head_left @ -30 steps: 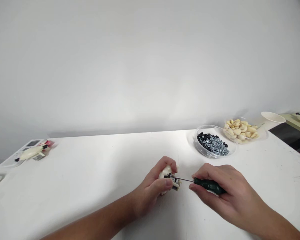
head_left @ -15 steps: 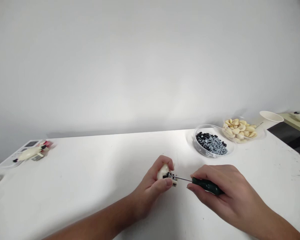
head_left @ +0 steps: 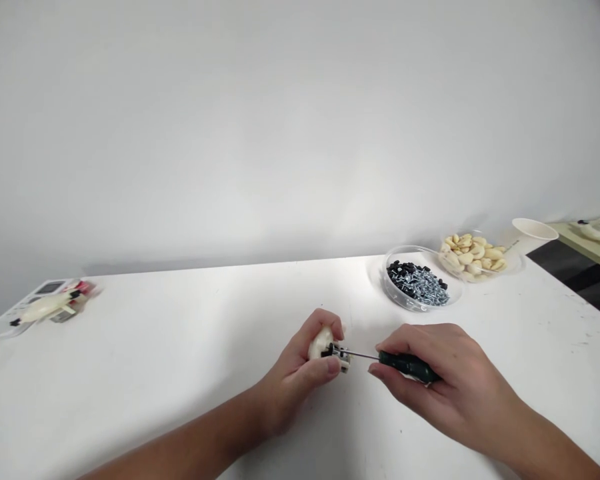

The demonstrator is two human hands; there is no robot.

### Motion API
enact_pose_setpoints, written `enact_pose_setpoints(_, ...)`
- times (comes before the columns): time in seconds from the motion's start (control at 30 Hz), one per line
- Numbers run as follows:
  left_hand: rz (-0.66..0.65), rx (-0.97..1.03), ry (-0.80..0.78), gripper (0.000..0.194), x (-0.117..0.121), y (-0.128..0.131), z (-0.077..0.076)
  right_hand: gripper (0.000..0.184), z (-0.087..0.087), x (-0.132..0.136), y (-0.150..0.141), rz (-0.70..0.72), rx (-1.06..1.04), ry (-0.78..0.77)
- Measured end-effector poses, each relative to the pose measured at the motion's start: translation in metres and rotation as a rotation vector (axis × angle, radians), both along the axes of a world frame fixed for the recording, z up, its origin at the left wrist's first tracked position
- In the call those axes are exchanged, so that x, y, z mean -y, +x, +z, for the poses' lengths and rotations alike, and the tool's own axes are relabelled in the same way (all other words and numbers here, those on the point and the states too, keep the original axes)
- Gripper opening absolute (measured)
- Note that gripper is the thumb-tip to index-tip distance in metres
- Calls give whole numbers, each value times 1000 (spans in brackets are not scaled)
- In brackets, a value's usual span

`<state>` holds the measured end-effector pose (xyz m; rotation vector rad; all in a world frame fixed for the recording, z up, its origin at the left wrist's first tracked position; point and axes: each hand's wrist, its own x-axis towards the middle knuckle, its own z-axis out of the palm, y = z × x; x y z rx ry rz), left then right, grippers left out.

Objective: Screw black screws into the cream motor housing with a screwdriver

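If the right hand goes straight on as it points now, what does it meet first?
The black-and-metal end of the cream part held in the left hand, which the green-handled screwdriver in the right hand seems already to reach.

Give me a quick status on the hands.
Left hand gripping cream plastic part. Right hand holding green screwdriver, tip at the part. Bowl of screws off beyond, not in the way.

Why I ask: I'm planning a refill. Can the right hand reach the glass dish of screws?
Probably yes: nothing stands between the right hand and the glass dish, though the hand grips a green-handled screwdriver it would likely set down first.
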<state>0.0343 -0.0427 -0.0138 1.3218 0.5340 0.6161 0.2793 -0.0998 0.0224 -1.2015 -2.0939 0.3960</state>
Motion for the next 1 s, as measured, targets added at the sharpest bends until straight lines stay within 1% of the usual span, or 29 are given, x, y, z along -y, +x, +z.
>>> enact_pose_setpoints(0.13, -3, 9, -4, 32, 0, 0, 0, 10, 0, -1, 0, 11, -20, 8)
enact_pose_setpoints(0.4, 11, 16, -19, 35, 1, 1, -1, 11, 0, 0, 0, -28, -2, 40)
enact_pose_setpoints(0.63, 10, 29, -9, 33, 0, 1, -3, 9, -5, 1, -1, 1, -39, -7)
enact_pose_setpoints(0.77, 20, 26, -10, 29, 0, 0, -3, 11, -5, -1, -1, 15, -81, -93)
enact_pose_setpoints(0.83, 22, 30, -18, 28, 0, 0, -3, 15, -4, -2, -2, 28, -124, -169)
enact_pose_setpoints(1.0, -4, 35, -26, 29, 0, 0, -3, 27, 1, -5, -4, 21, -257, -488)
